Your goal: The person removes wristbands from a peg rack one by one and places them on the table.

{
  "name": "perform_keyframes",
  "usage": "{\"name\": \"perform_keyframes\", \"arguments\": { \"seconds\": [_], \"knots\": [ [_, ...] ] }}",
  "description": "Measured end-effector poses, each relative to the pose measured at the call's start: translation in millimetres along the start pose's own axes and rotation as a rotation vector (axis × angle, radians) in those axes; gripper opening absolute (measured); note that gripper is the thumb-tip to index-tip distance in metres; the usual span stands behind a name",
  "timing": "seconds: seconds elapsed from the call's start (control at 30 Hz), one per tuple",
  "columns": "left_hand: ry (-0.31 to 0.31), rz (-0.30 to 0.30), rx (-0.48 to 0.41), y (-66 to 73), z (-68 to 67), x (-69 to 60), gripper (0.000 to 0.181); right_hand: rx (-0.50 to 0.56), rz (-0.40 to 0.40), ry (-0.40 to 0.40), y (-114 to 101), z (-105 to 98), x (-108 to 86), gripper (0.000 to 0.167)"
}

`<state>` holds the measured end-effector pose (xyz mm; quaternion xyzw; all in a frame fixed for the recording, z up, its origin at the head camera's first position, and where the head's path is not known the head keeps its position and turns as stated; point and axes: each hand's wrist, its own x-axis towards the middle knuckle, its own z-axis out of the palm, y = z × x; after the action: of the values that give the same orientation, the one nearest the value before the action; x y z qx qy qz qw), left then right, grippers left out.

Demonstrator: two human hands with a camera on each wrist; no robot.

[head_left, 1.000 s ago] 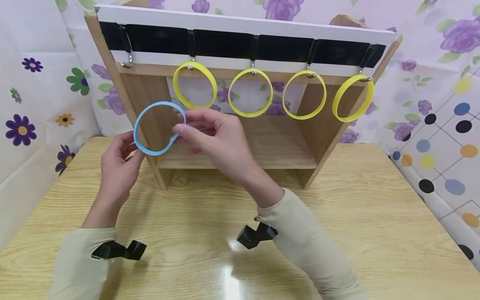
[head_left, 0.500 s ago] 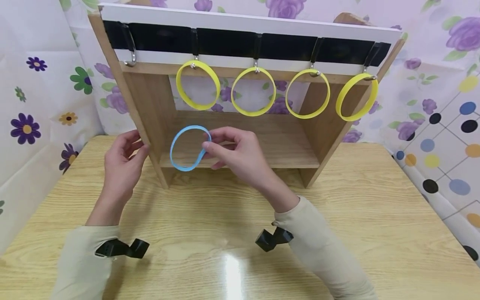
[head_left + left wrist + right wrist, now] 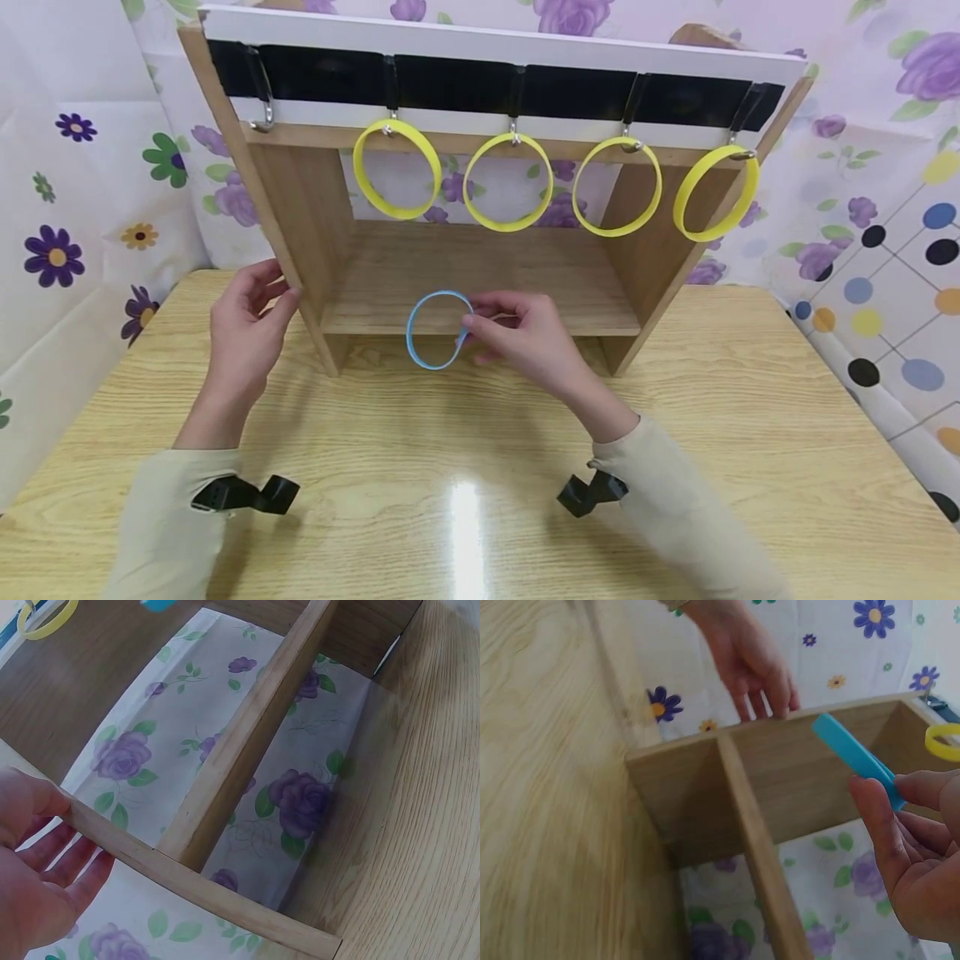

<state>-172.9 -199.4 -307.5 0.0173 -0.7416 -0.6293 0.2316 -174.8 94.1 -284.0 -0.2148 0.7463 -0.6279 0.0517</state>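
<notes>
A thin light-blue ring (image 3: 411, 329) is pinched between the thumb and fingers of my right hand (image 3: 528, 337), in front of the wooden shelf's lower board (image 3: 495, 321). The right wrist view shows the same blue ring (image 3: 855, 756) edge-on as a flat band, pressed slightly narrow at the grip. My left hand (image 3: 246, 333) touches the front edge of the shelf's left side panel (image 3: 262, 196). In the left wrist view, the thumb of the left hand (image 3: 34, 847) lies at that edge, with loosely bent fingers along the outer side.
Several yellow rings (image 3: 365, 185) hang from hooks on a black-and-white rail (image 3: 322, 77) along the shelf's top. The leftmost hook (image 3: 264, 121) bears no ring. The shelf stands on a wood-grain table (image 3: 360, 467), before flowered wall sheets (image 3: 832, 167).
My right hand has carried the blue ring away from the left hand, rightward and down. The left hand no longer touches the ring and stays at the shelf's left side.
</notes>
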Motion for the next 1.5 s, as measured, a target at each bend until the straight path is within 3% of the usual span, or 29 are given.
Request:
{"name": "perform_keyframes", "arguments": {
  "seconds": [0.53,1.0,1.5],
  "knots": [
    [0.003,0.002,-0.015,-0.3,-0.2,0.0,0.03,-0.098,0.116,-0.016,35.1,-37.6,-33.5,0.033],
    [-0.009,0.012,-0.001,-0.6,-1.5,-0.8,0.031,-0.07,0.296,-0.047,84.7,-64.1,-62.6,0.037],
    [-0.006,0.005,-0.012,-0.6,-0.7,-0.1,0.03,-0.056,0.345,-0.06,107.7,-95.5,-78.4,0.041]
  ]
}}
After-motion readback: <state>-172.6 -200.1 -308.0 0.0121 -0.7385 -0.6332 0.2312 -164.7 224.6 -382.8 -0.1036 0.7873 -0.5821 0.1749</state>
